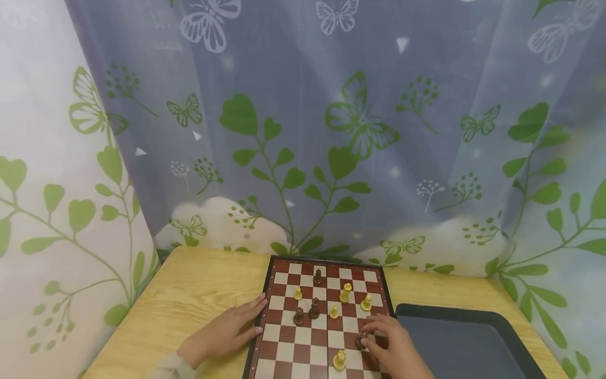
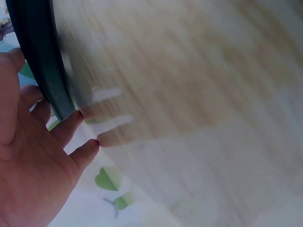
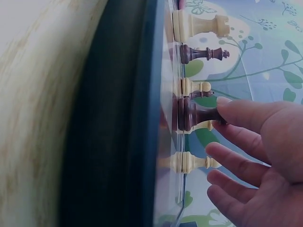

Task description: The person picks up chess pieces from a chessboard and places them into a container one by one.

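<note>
A brown-and-white chessboard lies on the table with several dark and pale pieces standing on it. My right hand pinches the top of a dark chess piece between thumb and index finger, on the board's right side; its top is hidden, and the other fingers are spread. Close by stands a pale rook, toward the near side. A dark king also shows in the right wrist view. My left hand rests beside the board, its extended fingers touching the black left edge.
A dark tray sits right of the board. Farther up the board are a pale pawn, a tall pale piece and a dark piece. Behind the wooden table hangs a patterned curtain.
</note>
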The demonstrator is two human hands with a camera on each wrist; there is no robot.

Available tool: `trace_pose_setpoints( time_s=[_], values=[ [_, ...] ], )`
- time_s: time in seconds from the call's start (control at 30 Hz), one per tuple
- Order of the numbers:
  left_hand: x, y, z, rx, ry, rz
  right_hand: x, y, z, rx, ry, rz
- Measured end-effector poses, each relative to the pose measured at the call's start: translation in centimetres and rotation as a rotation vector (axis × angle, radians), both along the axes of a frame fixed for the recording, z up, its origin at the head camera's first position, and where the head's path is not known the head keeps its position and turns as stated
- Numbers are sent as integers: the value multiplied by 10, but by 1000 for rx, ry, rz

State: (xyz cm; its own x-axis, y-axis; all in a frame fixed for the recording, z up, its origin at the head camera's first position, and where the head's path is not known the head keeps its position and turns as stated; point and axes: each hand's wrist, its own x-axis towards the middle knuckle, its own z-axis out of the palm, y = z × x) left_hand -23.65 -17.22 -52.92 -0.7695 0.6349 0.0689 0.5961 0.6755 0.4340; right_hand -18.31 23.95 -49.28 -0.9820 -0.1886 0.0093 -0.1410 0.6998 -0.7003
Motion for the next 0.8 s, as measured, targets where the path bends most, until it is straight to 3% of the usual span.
trace_pose_setpoints(
  time_s=[0.4, 0.63, 0.8],
  values=[
    [2, -3, 0, -8, 46, -28, 3, -2, 4, 27, 4, -18],
    [-2, -4, -2, -25, 73, -28, 7, -7, 13, 2, 101, -84],
    [1, -5, -3, -27, 60, -23, 9, -6, 12, 4, 72, -122]
  ],
)
